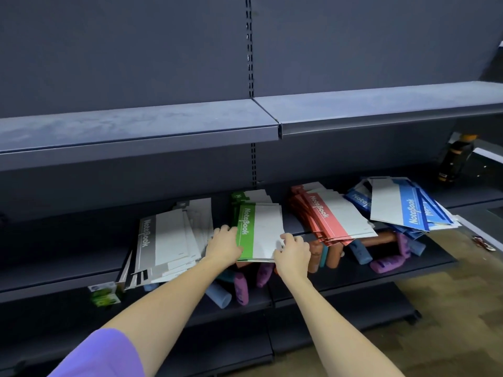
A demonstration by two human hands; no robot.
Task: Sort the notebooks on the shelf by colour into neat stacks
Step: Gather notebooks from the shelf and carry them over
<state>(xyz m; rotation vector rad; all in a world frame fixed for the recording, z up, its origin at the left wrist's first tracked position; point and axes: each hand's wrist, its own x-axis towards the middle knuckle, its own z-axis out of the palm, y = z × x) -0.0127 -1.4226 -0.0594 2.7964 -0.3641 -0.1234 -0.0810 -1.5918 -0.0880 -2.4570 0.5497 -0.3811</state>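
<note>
The dark grey metal shelving unit (136, 131) filled the wall, its lower tiers running out of sight at the left and bottom. On the middle shelf (68, 257) lay four heaps of notebooks: a grey-and-white fanned pile (163, 240), a green-banded stack (258, 229), a loose red pile (334, 216) and a tumbled blue heap (402, 208) hanging over the edge. Each top cover read "NoteBook"; smaller print was too blurred to read. Beneath, rolled soft bundles in purple, blue and rust (239, 289) were half hidden by the overhanging books, and a small green-and-white box (104, 293) showed unreadable print. A dark bottle (454, 159) stood in shadow at far right. The left hand (224, 244) pressed the green stack's left edge with curled fingers; the right hand (294, 253) pinched its near corner.
</note>
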